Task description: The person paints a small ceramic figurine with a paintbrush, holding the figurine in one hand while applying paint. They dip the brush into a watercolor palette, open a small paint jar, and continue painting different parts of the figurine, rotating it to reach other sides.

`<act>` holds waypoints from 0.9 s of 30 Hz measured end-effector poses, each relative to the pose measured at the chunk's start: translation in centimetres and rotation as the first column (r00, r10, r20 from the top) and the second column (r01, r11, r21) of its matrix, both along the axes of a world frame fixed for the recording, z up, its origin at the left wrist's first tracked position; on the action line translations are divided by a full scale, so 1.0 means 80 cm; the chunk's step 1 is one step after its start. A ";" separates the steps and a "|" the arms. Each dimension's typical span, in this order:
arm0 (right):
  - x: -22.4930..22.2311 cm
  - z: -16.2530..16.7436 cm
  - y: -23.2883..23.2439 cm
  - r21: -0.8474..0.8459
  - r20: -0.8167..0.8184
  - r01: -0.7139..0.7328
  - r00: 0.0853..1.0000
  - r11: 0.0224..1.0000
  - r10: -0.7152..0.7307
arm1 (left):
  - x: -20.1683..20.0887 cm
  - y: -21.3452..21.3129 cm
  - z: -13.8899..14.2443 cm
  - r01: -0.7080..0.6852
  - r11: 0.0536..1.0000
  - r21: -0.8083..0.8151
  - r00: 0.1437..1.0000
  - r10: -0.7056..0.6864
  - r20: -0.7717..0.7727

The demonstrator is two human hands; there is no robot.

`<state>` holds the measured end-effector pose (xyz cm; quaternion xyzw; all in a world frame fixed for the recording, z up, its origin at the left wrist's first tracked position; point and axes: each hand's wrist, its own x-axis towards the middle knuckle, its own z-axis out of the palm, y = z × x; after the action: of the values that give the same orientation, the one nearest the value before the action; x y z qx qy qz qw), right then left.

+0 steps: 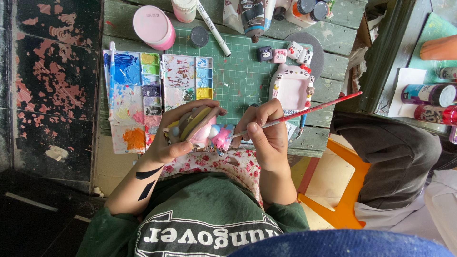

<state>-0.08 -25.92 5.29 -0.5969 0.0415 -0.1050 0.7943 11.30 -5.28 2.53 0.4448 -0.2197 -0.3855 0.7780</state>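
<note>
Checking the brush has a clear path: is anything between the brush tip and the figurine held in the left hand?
Nothing visible. The right hand holds the red-handled paintbrush with its tip right at the pink part of the figurine, which the left hand grips above the green cutting mat.

Bare green mat (238, 78) beyond figurine (202, 131)

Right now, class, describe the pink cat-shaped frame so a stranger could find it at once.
Start at the green cutting mat on the wooden table. At its right edge, just above the right hand, lies the pink cat-shaped frame. Unlike the small painted cubes above it, it is large, with an open rectangular middle.
</note>
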 end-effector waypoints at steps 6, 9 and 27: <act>0.000 0.002 0.000 0.019 -0.020 -0.003 1.000 1.000 0.004 | 0.000 0.002 -0.001 0.000 1.000 -0.001 1.000 0.000 0.003; 0.002 0.002 0.001 0.019 -0.017 -0.003 1.000 1.000 0.003 | 0.000 0.001 -0.001 0.001 1.000 0.005 1.000 -0.001 -0.004; 0.003 -0.002 0.003 -0.001 0.007 0.029 1.000 1.000 -0.029 | 0.000 0.002 -0.002 0.011 1.000 0.018 0.998 -0.010 -0.065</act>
<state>0.16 -25.69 5.14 -0.5962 0.0475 -0.1185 0.7926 11.27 -5.13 2.41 0.4382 -0.1930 -0.4057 0.7785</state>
